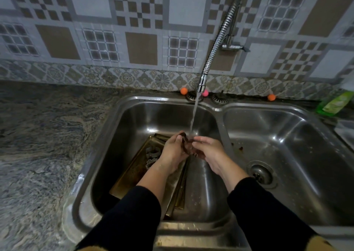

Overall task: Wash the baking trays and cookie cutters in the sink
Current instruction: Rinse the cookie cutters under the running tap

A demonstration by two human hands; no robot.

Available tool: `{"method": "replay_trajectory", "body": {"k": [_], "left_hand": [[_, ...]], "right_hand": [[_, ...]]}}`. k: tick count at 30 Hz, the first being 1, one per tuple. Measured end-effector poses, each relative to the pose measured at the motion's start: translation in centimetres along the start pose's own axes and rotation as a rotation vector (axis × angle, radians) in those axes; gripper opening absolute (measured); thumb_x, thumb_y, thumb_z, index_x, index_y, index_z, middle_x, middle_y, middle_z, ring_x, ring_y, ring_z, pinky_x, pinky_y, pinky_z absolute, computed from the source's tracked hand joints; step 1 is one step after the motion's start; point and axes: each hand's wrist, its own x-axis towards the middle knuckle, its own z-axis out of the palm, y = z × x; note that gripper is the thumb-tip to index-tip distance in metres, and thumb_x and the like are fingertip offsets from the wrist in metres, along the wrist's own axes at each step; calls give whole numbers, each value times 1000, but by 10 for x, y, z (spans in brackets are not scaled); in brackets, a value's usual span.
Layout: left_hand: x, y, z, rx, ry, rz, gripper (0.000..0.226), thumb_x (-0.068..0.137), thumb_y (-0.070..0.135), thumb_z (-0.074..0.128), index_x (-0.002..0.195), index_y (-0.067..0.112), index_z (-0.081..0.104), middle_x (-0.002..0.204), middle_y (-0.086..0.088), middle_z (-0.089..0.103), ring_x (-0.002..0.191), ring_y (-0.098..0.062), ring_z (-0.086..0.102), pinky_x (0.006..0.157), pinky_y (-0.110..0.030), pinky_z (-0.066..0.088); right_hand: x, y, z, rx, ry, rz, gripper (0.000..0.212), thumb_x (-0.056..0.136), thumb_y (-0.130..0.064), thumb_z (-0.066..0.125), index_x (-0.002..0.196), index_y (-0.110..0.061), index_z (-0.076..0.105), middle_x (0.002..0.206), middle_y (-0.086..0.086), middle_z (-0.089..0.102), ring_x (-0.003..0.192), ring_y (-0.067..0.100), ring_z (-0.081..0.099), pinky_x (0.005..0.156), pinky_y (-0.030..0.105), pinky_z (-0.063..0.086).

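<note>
Two steel basins (316, 155) (marbled counter (42, 135); patterned tiles (141, 47))

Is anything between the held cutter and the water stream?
Nothing visible. Both hands, left and right, hold the cutter directly under the tap's stream, above the trays in the left basin. Two more cutters lie on the top tray.

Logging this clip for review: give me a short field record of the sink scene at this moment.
setting: double sink, water running from tap
left hand: grips cookie cutter under the stream
right hand: holds the same cutter
left basin: stacked baking trays, two more cutters on top
right basin: nothing in it, some brown specks near the drain
counter: green bottle at right
</note>
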Motion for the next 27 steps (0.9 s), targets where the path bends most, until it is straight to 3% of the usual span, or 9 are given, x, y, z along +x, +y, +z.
{"method": "replay_trajectory", "body": {"k": [4,8,12,15,18,22,25,27], "left_hand": [[1,1,-2,92,68,33,32,104,23,37,128,13,56,112,-11,68,102,-22,67,86,-36,56],[-1,5,-13,85,99,27,31,103,25,40,131,21,54,112,-6,68,102,-19,67,85,-34,54],[-3,21,-21,113,44,12,36,103,28,38,138,29,46,108,1,68,98,-14,64,89,-36,48],[0,27,-22,70,72,18,33,102,29,43,134,27,49,105,-4,69,91,-17,68,79,-34,54],[1,25,-24,2,77,-5,30,102,22,43,129,20,55,107,-9,69,89,-20,70,70,-31,57],[-2,17,-20,-94,-23,-48,31,104,14,35,130,18,53,106,-12,68,90,-22,69,71,-34,59],[-5,17,-11,-113,-36,-60,33,103,11,34,130,19,52,115,-16,65,91,-22,70,70,-34,59],[-2,16,-3,-151,-26,-64,35,103,9,36,132,19,51,120,-17,63,94,-23,69,73,-34,60]], "right_hand": [[0,-5,12,-339,164,-186,10,84,-18,70,78,-25,68,89,-1,70,84,13,66,80,34,57],[2,-18,20,-624,163,-294,13,84,-24,71,74,-26,63,79,-7,66,75,7,63,70,27,54],[9,-39,24,-421,153,-213,8,84,-16,70,78,-21,68,90,-5,69,77,5,62,70,29,57],[11,-48,26,-414,137,-244,8,86,-15,68,85,-23,70,92,-7,66,76,0,57,61,15,46],[5,-48,28,-445,132,-256,10,87,-17,67,90,-26,71,96,-6,68,84,6,62,64,16,46],[-16,-45,14,-350,-54,-161,18,86,-19,68,104,-23,68,95,-5,69,83,7,63,62,17,46],[-22,-38,4,-736,-23,-365,39,77,-13,75,111,-26,62,109,-7,62,99,8,59,76,19,45],[-23,-33,1,-1032,59,-563,41,77,-13,74,114,-25,60,114,-6,54,99,11,55,82,26,47]]}}
